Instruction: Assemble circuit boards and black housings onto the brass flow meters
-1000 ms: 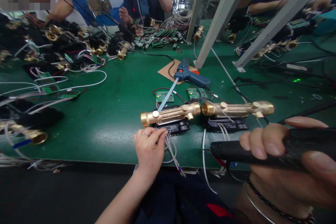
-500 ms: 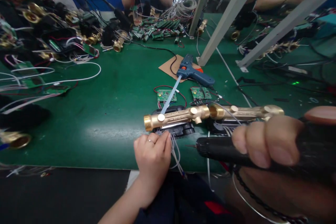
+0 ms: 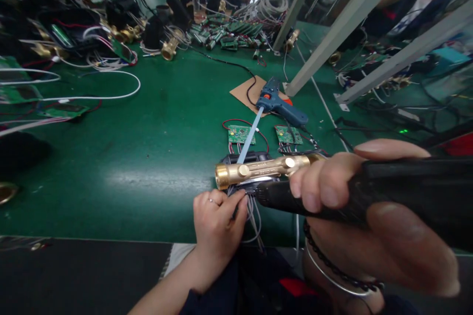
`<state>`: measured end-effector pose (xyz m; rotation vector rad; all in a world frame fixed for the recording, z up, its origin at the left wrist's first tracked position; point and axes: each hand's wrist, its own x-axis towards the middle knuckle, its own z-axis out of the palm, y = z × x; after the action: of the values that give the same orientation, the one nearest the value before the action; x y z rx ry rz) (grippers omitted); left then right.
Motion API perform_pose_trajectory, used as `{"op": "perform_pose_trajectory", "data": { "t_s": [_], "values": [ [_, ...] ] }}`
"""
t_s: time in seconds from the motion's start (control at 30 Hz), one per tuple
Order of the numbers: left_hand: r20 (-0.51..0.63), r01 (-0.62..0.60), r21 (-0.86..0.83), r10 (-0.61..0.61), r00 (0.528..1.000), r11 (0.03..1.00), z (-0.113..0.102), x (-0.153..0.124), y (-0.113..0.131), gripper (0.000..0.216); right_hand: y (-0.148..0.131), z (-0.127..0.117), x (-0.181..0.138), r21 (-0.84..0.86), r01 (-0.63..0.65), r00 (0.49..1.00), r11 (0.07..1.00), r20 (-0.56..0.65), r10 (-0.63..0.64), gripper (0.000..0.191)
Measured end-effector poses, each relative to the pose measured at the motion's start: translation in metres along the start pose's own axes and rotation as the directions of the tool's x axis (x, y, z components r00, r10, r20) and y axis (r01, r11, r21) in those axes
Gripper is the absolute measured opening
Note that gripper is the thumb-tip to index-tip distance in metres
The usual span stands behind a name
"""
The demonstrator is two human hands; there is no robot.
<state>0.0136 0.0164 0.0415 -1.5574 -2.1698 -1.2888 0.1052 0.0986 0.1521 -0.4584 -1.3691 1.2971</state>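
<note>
A: What surrounds the brass body?
B: Two circuit boards lie behind it, then a glue gun on cardboard. Grey posts stand farther back.

A: Materials?
B: The threaded metal body rests over a black housing on the smooth green worktop. The right hand grips a black tool with a ribbed nose.

A: What is obscured?
B: The left hand pinches thumb to forefinger beside grey cables; whether it holds anything cannot be told. The tool's tip is indistinct.
</note>
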Motion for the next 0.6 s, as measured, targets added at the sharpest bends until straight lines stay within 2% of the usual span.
{"op": "perform_pose_trajectory", "data": {
  "t_s": [0.13,0.23,0.43,0.6],
  "values": [
    [0.02,-0.011,0.019,0.01,1.0,1.0,-0.001,-0.001,-0.001,0.016,0.002,-0.002,0.003,0.019,-0.02,0.999,1.0,0.035,0.019,0.024],
    [0.067,-0.062,0.053,0.059,0.996,0.997,-0.004,-0.002,-0.002,0.015,0.004,0.001,0.007,0.022,-0.054,0.996,0.998,0.072,0.052,0.019],
    [0.132,-0.165,0.097,0.151,0.98,0.982,-0.011,-0.002,-0.005,0.015,0.013,0.008,0.016,0.012,-0.054,0.963,0.998,0.266,0.049,0.015],
    [0.131,-0.176,0.114,0.161,0.978,0.978,-0.008,-0.002,-0.006,0.018,0.021,0.008,0.012,-0.029,-0.048,0.913,0.998,0.405,0.056,0.03]
  ]
}}
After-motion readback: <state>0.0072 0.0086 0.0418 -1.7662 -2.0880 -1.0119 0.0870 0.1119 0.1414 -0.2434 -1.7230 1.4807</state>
